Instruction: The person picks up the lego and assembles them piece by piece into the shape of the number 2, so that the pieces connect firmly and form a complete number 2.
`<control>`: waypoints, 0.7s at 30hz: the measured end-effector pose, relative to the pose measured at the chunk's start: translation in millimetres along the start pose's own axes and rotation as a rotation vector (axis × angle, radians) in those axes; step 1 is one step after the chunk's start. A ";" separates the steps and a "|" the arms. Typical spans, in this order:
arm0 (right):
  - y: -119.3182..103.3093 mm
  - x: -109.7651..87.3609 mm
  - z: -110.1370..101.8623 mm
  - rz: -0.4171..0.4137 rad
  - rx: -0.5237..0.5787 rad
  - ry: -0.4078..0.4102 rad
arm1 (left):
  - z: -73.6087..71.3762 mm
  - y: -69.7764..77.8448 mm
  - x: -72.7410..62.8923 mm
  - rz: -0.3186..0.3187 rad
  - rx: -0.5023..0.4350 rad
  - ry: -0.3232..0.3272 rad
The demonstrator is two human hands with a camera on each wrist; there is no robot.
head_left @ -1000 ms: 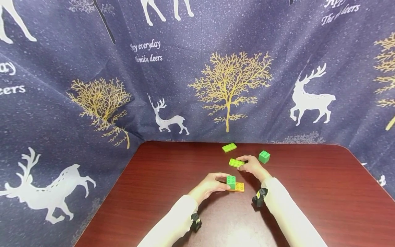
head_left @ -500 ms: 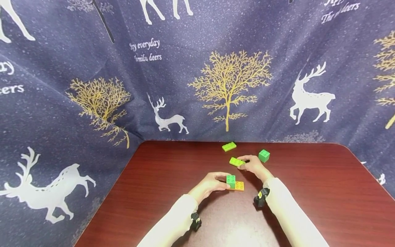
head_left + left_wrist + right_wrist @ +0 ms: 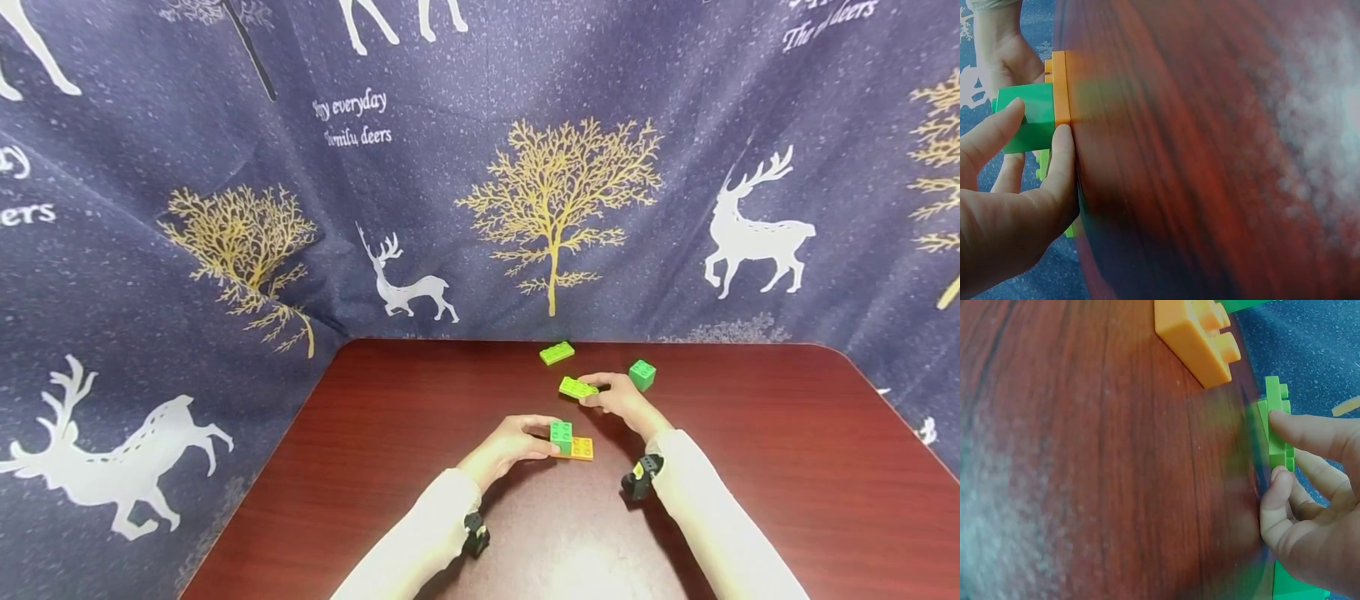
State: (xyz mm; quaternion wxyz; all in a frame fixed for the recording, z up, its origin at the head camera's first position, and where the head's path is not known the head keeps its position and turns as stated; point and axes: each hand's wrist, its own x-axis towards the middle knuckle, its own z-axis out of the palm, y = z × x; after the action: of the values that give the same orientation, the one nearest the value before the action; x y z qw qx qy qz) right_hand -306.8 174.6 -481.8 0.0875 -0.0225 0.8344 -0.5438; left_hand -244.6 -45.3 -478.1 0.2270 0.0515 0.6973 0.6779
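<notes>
In the head view, my left hand (image 3: 517, 442) grips a green building brick (image 3: 561, 437) at the left part of a flat orange building plate (image 3: 582, 448). The left wrist view shows the thumb against the green brick (image 3: 1035, 122) and a finger at the edge of the orange plate (image 3: 1060, 87). Farther back, my right hand (image 3: 621, 400) pinches the right end of a flat lime building plate (image 3: 573, 387). In the right wrist view, thumb and finger meet that lime plate (image 3: 1275, 440), studs facing away from the table.
A second lime plate (image 3: 557, 353) lies near the back edge of the dark red table (image 3: 420, 392). Another green brick (image 3: 642, 375) stands just behind and right of my right hand. A blue curtain (image 3: 487, 217) with deer and trees hangs behind the table.
My right hand and the lime plate have shifted slightly to the right. My left hand stays at the green brick and orange plate.
</notes>
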 end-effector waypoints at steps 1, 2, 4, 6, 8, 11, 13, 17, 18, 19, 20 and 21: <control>-0.3 -0.2 -0.2 0.001 -0.002 -0.002 | 0.1 0.0 0.0 0.003 0.001 -0.002; -0.4 -0.4 -0.3 0.005 -0.001 -0.004 | 0.2 0.0 0.1 0.005 0.002 -0.005; -1.5 -1.4 -0.6 0.001 -0.002 -0.013 | 0.3 0.1 0.1 0.006 -0.008 -0.008; -2.4 -1.8 -1.1 -0.004 -0.001 -0.019 | 0.0 0.4 -0.1 0.014 -0.005 -0.008; -2.8 -2.9 -2.3 -0.020 -0.016 -0.022 | 0.3 1.0 -0.8 0.015 -0.001 -0.005; -3.7 -4.1 -4.5 -0.059 -0.055 -0.022 | 0.0 1.2 -1.2 0.013 0.006 0.000; -4.5 -5.5 -6.5 -0.093 -0.075 -0.024 | -0.3 1.2 -1.2 0.014 0.010 -0.001; -6.6 -8.7 -9.8 -0.142 -0.070 -0.029 | -0.4 0.3 -0.8 0.019 0.004 -0.004; -7.1 -10.0 -10.5 -0.147 -0.067 -0.029 | -0.4 -0.2 -0.6 0.019 0.001 -0.005; -7.8 -10.9 -11.2 -0.151 -0.067 -0.030 | -0.4 -0.5 -0.3 0.021 0.001 -0.007; -8.9 -12.6 -11.6 -0.154 -0.070 -0.031 | -0.4 -1.0 0.1 0.021 0.004 -0.008; -9.6 -14.1 -12.1 -0.159 -0.072 -0.035 | -0.4 -1.4 0.6 0.017 0.000 -0.008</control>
State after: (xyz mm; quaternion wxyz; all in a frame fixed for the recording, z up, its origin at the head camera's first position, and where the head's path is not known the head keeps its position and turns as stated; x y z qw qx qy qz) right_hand -295.6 183.5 -466.6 0.0579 -0.1013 0.8473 -0.5182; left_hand -245.0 -45.6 -479.6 0.2240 0.0601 0.6959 0.6796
